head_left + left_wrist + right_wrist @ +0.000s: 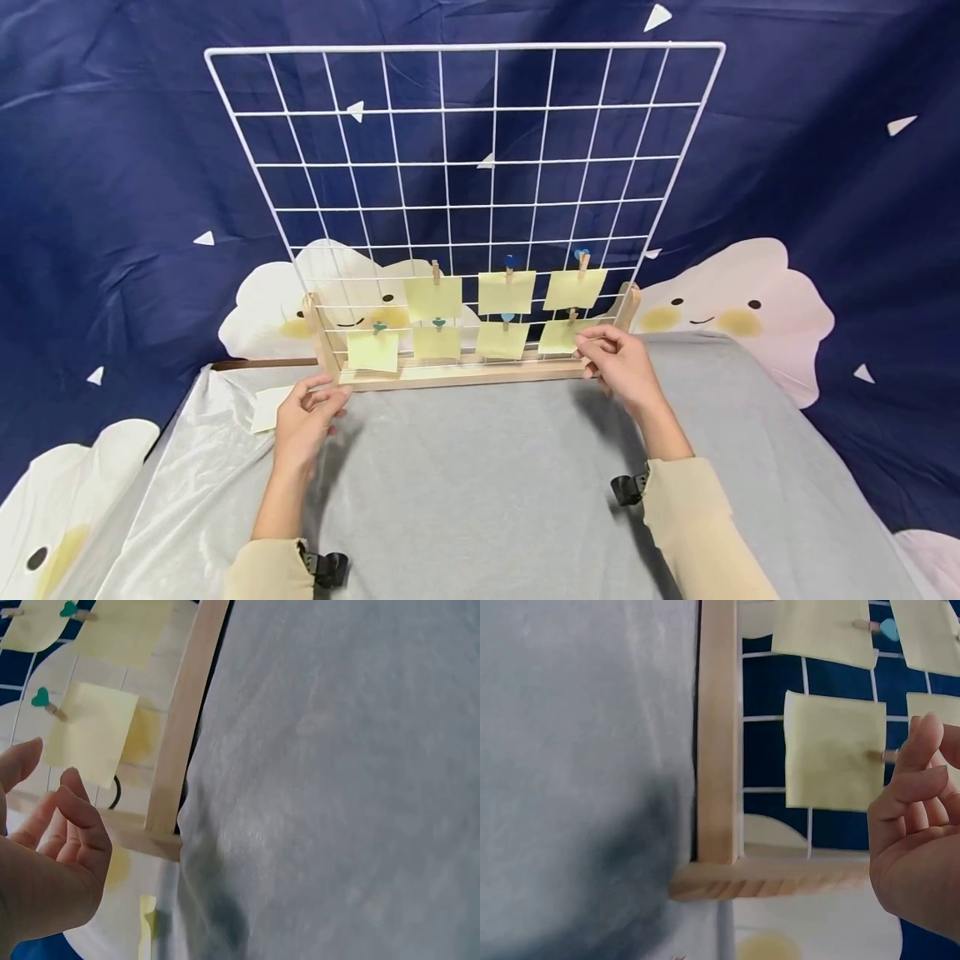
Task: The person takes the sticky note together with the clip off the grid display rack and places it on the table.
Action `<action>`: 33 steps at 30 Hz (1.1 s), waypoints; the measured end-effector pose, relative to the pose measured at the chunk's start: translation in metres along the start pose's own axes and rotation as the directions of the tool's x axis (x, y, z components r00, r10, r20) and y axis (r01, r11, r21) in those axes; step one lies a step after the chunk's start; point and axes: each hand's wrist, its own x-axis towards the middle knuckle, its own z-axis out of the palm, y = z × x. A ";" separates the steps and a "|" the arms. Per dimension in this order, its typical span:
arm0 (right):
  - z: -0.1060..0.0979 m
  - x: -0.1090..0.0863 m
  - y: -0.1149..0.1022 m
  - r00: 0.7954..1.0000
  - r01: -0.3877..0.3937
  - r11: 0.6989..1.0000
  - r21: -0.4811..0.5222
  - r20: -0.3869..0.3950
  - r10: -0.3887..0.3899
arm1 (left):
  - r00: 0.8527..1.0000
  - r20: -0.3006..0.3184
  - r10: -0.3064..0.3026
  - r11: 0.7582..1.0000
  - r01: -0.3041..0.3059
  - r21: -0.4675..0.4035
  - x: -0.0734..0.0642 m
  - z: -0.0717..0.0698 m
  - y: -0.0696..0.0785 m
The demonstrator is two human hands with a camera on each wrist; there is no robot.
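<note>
A white wire grid stands upright in a wooden stand. Several yellow sticky notes are clipped in two rows on its lower part with small wooden clothespins, many heart-topped. My left hand is by the stand's left end, thumb and fingers apart and holding nothing, near the lower left note with its green heart clothespin. My right hand overlaps the right edge of the lower right note in the head view. Its fingers bend loosely near that note's clothespin, with nothing visible between them.
Pale sticky notes lie on the grey cloth left of the stand, partly behind my left hand. A dark blue curtain with smiling white clouds hangs close behind the grid.
</note>
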 end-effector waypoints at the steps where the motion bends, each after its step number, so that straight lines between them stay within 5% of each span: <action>1: 0.002 0.000 -0.002 1.000 0.007 1.000 -0.001 0.006 -0.007 | 1.000 0.004 0.004 1.000 -0.004 -0.001 0.000 0.002 0.001; 23: 0.045 0.014 -0.039 0.962 0.228 0.973 0.029 0.144 -0.230 | 0.995 0.012 0.095 0.995 -0.095 -0.027 0.008 0.021 0.022; 33: 0.057 0.019 -0.058 0.944 0.295 0.953 -0.061 0.175 -0.281 | 0.994 0.030 0.102 0.993 -0.100 -0.057 0.011 0.026 0.031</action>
